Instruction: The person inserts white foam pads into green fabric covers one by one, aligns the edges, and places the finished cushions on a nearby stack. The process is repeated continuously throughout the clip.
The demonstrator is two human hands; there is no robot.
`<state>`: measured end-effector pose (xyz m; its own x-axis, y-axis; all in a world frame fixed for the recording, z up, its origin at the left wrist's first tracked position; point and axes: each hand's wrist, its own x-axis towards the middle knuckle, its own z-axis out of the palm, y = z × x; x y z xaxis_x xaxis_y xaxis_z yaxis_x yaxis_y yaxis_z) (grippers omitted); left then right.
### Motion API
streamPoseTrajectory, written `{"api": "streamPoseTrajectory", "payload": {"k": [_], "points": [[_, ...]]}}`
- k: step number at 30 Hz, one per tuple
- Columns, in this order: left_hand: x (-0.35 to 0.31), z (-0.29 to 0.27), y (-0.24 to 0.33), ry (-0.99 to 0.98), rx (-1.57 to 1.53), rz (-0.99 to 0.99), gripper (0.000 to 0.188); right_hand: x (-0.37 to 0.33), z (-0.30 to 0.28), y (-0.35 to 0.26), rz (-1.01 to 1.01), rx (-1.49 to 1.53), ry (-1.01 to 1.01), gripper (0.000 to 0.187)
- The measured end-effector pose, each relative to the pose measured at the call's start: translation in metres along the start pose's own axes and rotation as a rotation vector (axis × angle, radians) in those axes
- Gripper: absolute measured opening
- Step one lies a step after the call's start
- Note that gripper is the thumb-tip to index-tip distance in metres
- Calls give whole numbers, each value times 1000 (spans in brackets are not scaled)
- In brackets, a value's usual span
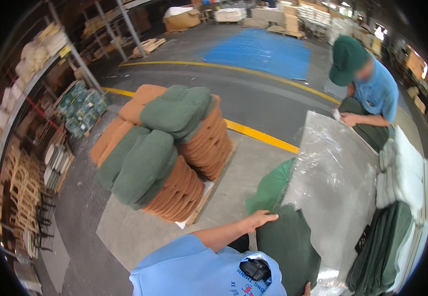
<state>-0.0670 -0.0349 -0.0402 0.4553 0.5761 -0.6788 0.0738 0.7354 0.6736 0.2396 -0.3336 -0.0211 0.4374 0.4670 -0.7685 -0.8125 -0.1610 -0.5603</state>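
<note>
A dark green fabric cover, flat with a wavy edge, lies in front of me at the near left edge of a shiny metal-topped table. My left hand grips its far left corner, fingers closed on the cloth. At the bottom of the picture, my right hand holds the cover's near edge; only some of its fingers show. A translucent green bag hangs at the table's left side, just beyond my left hand.
Stacks of green and brown cushions stand on a pallet to the left. Across the table a co-worker handles another green piece. Folded green covers and white pads line the right side. A blue sheet covers floor farther off.
</note>
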Motion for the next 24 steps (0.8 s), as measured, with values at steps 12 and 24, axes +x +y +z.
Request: {"api": "streamPoseTrajectory", "payload": {"k": [12,24], "points": [[-117,-100,71,-296,-93,325,103,-44,96,-51,-260,-398,-303,70],[-308,-302,81,-131,-590,543,75,-153,391,35,-451,-203,-1262,86]]}}
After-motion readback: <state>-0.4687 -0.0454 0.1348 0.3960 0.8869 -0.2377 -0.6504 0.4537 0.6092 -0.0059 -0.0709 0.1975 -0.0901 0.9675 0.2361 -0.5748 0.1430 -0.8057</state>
